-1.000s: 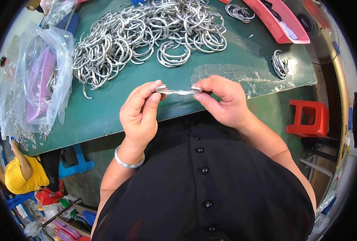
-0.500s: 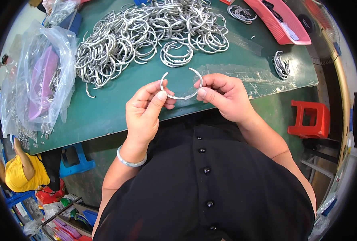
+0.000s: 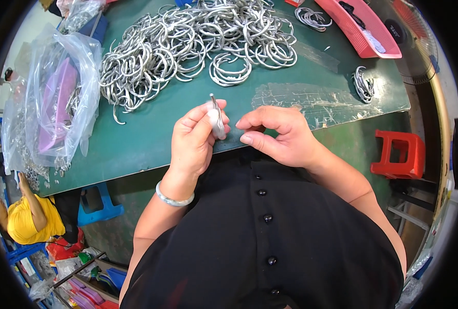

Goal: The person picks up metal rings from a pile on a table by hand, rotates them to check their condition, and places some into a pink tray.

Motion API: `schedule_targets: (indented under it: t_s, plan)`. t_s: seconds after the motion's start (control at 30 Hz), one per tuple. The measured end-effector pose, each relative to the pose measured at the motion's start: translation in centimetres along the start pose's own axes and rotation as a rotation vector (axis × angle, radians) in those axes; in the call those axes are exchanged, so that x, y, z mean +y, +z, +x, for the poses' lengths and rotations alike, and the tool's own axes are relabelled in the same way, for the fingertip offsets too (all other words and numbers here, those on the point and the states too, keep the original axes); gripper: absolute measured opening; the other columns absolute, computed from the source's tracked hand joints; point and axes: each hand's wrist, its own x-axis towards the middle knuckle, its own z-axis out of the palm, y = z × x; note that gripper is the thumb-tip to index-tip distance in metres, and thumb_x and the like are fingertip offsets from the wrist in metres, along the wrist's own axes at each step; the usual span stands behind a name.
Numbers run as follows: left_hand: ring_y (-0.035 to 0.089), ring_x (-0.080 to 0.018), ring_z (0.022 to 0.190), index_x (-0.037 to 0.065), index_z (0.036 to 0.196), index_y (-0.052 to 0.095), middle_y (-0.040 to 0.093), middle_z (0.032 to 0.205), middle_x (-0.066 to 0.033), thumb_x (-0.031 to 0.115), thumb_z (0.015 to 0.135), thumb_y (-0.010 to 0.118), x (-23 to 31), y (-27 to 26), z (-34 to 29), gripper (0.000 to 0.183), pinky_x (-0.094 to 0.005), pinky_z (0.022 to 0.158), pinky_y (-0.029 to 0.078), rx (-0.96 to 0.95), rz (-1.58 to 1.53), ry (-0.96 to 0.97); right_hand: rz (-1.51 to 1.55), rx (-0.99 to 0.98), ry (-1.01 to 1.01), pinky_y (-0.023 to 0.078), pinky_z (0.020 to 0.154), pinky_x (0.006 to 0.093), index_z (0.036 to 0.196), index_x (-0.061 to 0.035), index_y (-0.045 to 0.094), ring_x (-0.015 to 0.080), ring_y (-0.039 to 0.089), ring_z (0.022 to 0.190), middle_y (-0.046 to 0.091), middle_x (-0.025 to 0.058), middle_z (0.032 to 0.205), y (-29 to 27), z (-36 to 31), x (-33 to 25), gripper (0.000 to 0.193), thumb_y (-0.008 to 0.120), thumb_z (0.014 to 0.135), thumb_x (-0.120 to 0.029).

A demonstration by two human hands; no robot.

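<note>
Between the thumb and fingers of my left hand (image 3: 194, 135) is an open metal bangle (image 3: 216, 116), now turned nearly edge-on. Just to its right, my right hand (image 3: 280, 133) holds nothing; its thumb and forefinger are apart. Both hands are over the near edge of the green table (image 3: 188, 98). Beyond them lies a large heap of silver-coloured open bangles (image 3: 188, 41). A small group of bangles (image 3: 230, 69) sits at the heap's near edge, closest to my hands.
More bangles lie in bunches at the far right (image 3: 313, 19) and right edge (image 3: 363, 85). A pink basket (image 3: 360, 31) stands at the back right. On the left are clear plastic bags around a purple tray (image 3: 59, 105). A red stool (image 3: 399, 154) stands right; a person in yellow (image 3: 33, 219) is lower left.
The bangle was held by both hands, its opening facing away. My right hand has let go and moved slightly aside; my left hand has turned the bangle edge-on.
</note>
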Motion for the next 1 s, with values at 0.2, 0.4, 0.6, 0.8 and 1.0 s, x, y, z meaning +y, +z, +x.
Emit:
schedule_targets:
  t_s: [0.2, 0.4, 0.6, 0.8, 1.0]
  plan:
    - [0.051, -0.0127, 0.062, -0.005, 0.104, 0.053, 0.057, 0.076, -0.0076, 0.007, 0.083, 0.052, 0.2, -0.7, 0.1, 0.024, -0.0226, 0.055, 0.041, -0.036, -0.173, -0.143, -0.043, 0.064, 0.046, 0.044, 0.057, 0.0230, 0.088, -0.0012, 0.060, 0.0108, 0.055, 0.064, 0.060, 0.0067, 0.077, -0.3, -0.5, 1.4, 0.012, 0.061, 0.076, -0.003]
    - [0.049, -0.0115, 0.063, -0.005, 0.105, 0.051, 0.054, 0.075, -0.0055, 0.009, 0.083, 0.053, 0.6, -0.8, 0.3, 0.026, -0.0216, 0.056, 0.039, -0.139, -0.309, -0.207, -0.086, 0.090, 0.103, 0.043, 0.057, 0.0218, 0.086, -0.0002, 0.060, 0.0079, 0.053, 0.061, 0.061, 0.0043, 0.074, -0.5, -0.6, 1.8, 0.011, 0.062, 0.075, -0.004]
    - [0.048, -0.0101, 0.062, -0.004, 0.104, 0.052, 0.053, 0.074, -0.0046, 0.010, 0.083, 0.054, 1.3, -1.5, 0.2, 0.026, -0.0206, 0.054, 0.038, -0.097, -0.291, -0.196, -0.088, 0.057, 0.182, 0.042, 0.056, 0.0212, 0.086, 0.0001, 0.060, 0.0076, 0.052, 0.061, 0.060, 0.0042, 0.073, -0.4, -0.8, 2.5, 0.011, 0.061, 0.076, -0.004]
    - [0.045, -0.0079, 0.052, -0.005, 0.097, 0.054, 0.052, 0.066, -0.0017, 0.009, 0.079, 0.056, 4.8, -4.2, 0.2, 0.023, -0.0186, 0.045, 0.034, 0.224, 0.127, 0.044, -0.051, 0.046, 0.228, 0.043, 0.058, 0.0213, 0.086, 0.0003, 0.061, 0.0084, 0.052, 0.062, 0.060, 0.0041, 0.075, -0.7, -0.7, 2.3, 0.010, 0.060, 0.076, -0.004]
    - [0.044, -0.0072, 0.046, -0.002, 0.092, 0.057, 0.049, 0.060, 0.0003, 0.008, 0.076, 0.055, 12.8, -9.3, 1.3, 0.019, -0.0179, 0.038, 0.030, 0.449, 0.350, 0.399, -0.061, 0.053, 0.239, 0.043, 0.058, 0.0215, 0.086, 0.0009, 0.060, 0.0079, 0.051, 0.063, 0.060, 0.0038, 0.076, -1.2, -0.8, 2.8, 0.011, 0.060, 0.077, -0.005]
